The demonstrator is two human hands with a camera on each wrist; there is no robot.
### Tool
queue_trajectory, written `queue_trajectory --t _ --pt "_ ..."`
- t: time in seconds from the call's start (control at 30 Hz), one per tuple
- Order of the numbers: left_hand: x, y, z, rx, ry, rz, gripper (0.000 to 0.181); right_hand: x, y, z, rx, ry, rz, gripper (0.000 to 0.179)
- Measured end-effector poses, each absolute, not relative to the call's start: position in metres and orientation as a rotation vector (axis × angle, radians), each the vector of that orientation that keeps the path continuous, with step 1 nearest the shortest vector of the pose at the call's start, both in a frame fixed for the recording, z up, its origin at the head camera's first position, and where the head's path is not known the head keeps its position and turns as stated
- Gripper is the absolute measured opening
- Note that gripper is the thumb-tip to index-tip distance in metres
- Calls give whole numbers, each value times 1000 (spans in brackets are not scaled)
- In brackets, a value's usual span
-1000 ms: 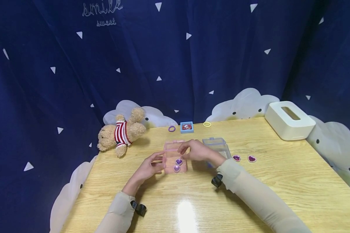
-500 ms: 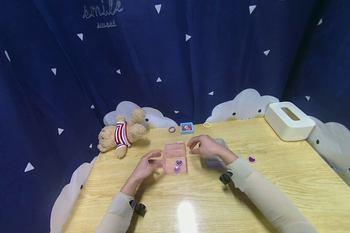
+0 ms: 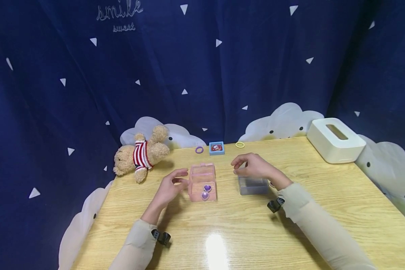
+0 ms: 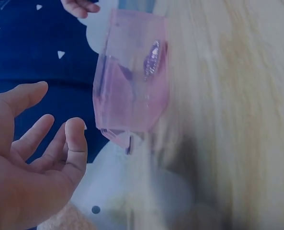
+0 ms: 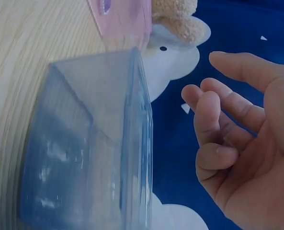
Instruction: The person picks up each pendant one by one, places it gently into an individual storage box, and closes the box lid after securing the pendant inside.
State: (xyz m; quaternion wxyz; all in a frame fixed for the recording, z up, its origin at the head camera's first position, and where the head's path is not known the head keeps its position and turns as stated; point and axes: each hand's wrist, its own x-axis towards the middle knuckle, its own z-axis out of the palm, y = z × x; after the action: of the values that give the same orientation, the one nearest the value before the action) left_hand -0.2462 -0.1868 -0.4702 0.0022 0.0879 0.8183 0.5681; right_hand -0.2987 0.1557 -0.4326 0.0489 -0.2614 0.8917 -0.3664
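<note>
Tabletop gems (image 3: 272, 183) behind right hand (image 3: 253, 167)

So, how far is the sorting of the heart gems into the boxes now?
Done: two purple heart gems lie in the pink box, lid down. In hand: nothing is held; the left hand is open beside that box, and the right hand is open over the blue box. Left: I cannot see any gems in the blue box.
</note>
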Motion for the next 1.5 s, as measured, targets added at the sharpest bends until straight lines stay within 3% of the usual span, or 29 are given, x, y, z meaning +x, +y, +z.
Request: queue_trajectory --t 1.17,1.5 --pt "-242 -111 -456 487 2486 1746 45 -292 232 -444 -665 2875 -1057 19" --pt "-248 -87 -461 573 2505 1725 43 -287 246 -451 -564 2818 -1095 26"
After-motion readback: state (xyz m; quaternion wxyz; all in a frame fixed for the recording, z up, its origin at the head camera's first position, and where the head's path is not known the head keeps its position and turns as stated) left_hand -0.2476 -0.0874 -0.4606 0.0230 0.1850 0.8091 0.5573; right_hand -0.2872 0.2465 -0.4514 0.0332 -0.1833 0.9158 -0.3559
